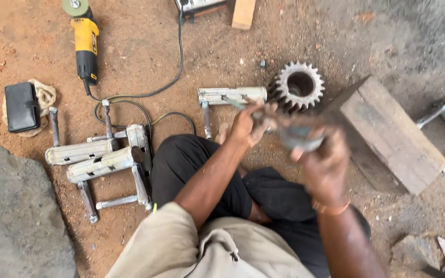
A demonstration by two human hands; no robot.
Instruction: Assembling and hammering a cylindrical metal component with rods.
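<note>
Now we grip a blurred grey metal piece (298, 138) in our right hand (325, 164), fingers wrapped shut around it, just before the gear (298, 85). Our left hand (248, 126) pinches a thin rod, fingers closed, beside the gear. We judge this a fitting step, calling for steady alignment. Left of the gear lie steel brackets (99, 162) and a grinder (85, 44) on the dirt floor (222, 51).

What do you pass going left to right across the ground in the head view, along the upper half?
Black wallet → yellow angle grinder → white metal bracket → steel gear → wooden block.
</note>
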